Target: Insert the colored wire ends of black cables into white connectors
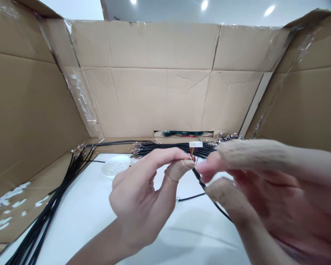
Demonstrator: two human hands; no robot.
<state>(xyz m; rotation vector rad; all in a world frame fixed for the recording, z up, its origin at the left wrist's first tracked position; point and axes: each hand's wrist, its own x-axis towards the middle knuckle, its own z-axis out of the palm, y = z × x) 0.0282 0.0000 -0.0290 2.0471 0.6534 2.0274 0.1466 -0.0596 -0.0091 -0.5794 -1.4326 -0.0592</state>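
Observation:
My left hand [149, 195] pinches the thin coloured wires [193, 151] at the end of a black cable between its taped thumb and index finger. A white connector [195, 144] sits on top of those wires. The black cable [222, 210] runs down to the right from the pinch, passing by the fingertips of my right hand [253, 184]. That hand's fingers are apart, with tan wraps on thumb and index finger. Whether a right fingertip touches the cable is hard to see.
A bundle of black cables [63, 184] lies at the left, and another bundle [154, 148] lies along the back. A white bowl [116, 166] holds small white pieces. More white pieces [9, 202] lie on cardboard at left. Cardboard walls [160, 92] enclose the white table [88, 217].

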